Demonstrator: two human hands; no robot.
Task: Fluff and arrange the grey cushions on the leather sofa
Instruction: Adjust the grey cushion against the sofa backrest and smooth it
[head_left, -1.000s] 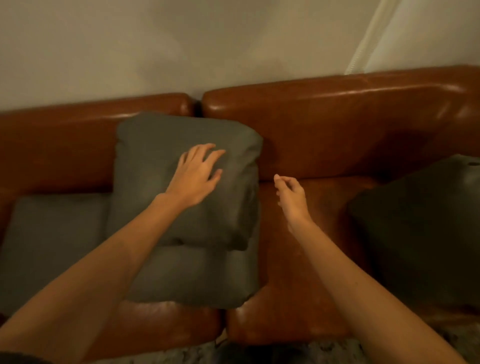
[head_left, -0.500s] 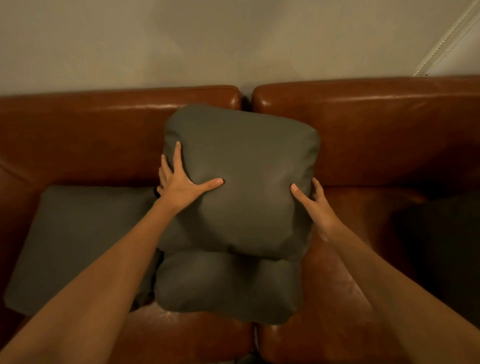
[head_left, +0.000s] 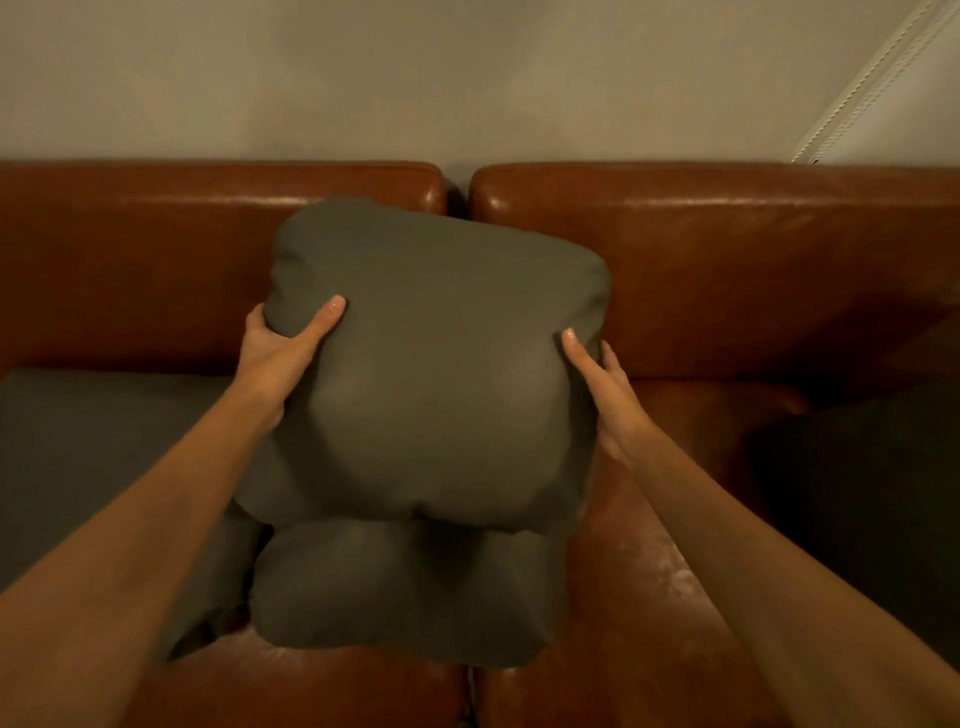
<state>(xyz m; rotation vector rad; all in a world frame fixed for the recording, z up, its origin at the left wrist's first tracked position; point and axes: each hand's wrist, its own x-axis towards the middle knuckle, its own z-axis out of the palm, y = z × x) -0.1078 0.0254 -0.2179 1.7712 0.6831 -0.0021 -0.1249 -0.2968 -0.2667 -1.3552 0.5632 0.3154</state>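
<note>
Fingers (head_left: 254, 325) of your left hand (head_left: 283, 353) and right hand (head_left: 605, 387) are clamping the plump square grey fabric cushion (head_left: 441, 374) between them, raised over another grey cushion (head_left: 405, 592) on the brown leather sofa (head_left: 727, 249).

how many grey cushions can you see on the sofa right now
4: the held cushion between both hands, a second cushion under it, a flat one at far left, a dark one at far right. Others may be hidden.

Bare forearms, no sleeves visible
</note>
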